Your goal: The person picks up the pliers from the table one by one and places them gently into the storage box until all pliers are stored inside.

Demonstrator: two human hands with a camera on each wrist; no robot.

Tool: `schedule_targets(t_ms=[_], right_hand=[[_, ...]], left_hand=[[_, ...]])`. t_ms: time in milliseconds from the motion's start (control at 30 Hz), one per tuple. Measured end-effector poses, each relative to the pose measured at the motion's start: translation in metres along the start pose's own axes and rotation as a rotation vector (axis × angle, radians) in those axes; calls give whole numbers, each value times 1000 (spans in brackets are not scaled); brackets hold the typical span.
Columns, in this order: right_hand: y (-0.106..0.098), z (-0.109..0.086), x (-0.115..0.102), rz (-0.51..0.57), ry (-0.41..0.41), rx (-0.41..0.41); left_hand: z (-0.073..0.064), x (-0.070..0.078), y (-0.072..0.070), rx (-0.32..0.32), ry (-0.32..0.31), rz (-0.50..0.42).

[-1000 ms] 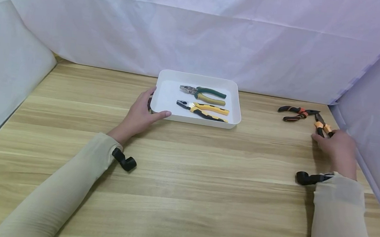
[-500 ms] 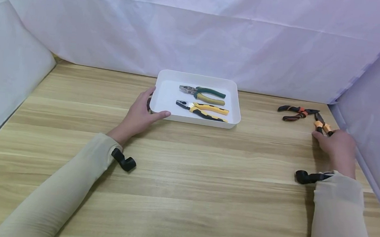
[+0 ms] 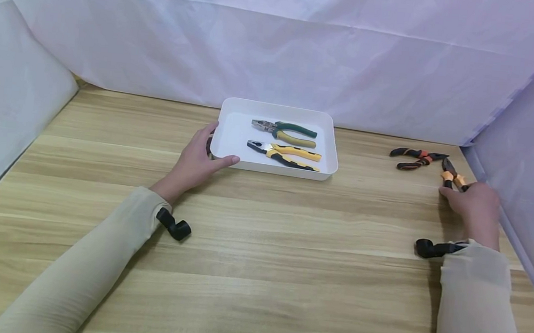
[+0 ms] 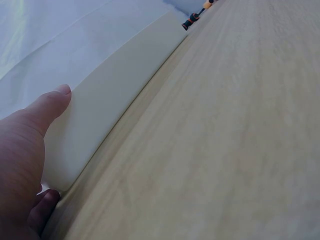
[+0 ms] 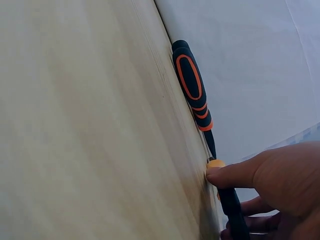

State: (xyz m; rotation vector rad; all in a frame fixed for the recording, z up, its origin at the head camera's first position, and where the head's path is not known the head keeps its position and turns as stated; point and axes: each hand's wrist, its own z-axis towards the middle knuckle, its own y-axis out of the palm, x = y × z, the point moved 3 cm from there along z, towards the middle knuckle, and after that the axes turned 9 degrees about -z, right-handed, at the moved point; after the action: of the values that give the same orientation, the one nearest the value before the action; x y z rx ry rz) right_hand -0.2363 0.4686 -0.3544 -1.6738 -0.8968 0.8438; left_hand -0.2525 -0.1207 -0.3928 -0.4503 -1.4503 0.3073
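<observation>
My left hand [image 3: 193,160] holds the front left corner of a white tray [image 3: 286,171], fingers round its left side. In the left wrist view the thumb [image 4: 52,102] lies against the tray's outer wall [image 4: 115,82]. Inside the tray lie green-and-yellow combination pliers [image 3: 294,129] and yellow-and-black combination pliers [image 3: 294,152], jaws pointing left. At the far right, my right hand [image 3: 477,208] grips the handles of orange-and-black pliers [image 3: 448,176]; its palm hides the handle ends. The right wrist view shows the thumb pressing on a handle [image 5: 229,201].
Black long-nose pliers [image 3: 425,160] with orange trim lie just left of the held pliers, their tips close to that pair's jaws. White cloth walls [image 3: 279,44] border the wooden table [image 3: 287,254] at the back and both sides.
Almost nothing differs. Both hands keep their places on the tray and the orange-and-black pliers; the whole head view has shifted very slightly.
</observation>
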Motion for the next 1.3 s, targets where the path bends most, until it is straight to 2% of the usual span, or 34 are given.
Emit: schedule_targets(t_ms=[333, 767, 900, 1167, 1300], right_hand=[[-5, -4, -6, -38, -4, 15], [-11, -10, -2, 56, 0, 31], [-13, -7, -3, 83, -27, 61], [-15, -8, -17, 171, -104, -11], [-18, -14, -26, 152, -145, 17]], left_hand=[[0, -2, 0, 7, 6, -10], [-1, -1, 0, 3, 2, -2], [-1, -1, 0, 3, 5, 0], [1, -1, -1, 1, 13, -1], [1, 0, 0, -3, 9, 0]])
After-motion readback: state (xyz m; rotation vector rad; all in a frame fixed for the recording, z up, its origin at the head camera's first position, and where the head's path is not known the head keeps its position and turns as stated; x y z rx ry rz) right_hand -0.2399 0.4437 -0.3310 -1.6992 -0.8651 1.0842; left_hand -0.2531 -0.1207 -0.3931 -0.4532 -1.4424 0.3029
